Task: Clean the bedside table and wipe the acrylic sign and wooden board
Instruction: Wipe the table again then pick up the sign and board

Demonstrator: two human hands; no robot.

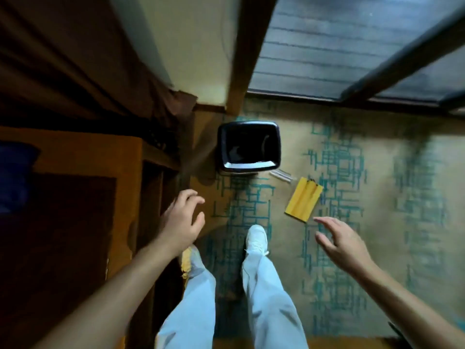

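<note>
I look straight down at a patterned carpet. A yellow wooden board (pixel 304 199) lies flat on the carpet, and a clear acrylic sign (pixel 281 175) lies just beyond it, near a black bin. My right hand (pixel 339 241) hovers with spread fingers, its fingertips a little short of the board's near corner, holding nothing. My left hand (pixel 182 220) is open with curled fingers beside the brown bedside table (pixel 75 157) at the left, and nothing is in it. A blurred dark blue thing (pixel 15 172) rests on the table top.
A black waste bin (pixel 249 146) stands on the floor by the wall corner. A brown curtain (pixel 75 59) hangs at the upper left. A dark-framed window or door (pixel 352 46) runs along the upper right. My legs and white shoe (pixel 256 239) are below centre.
</note>
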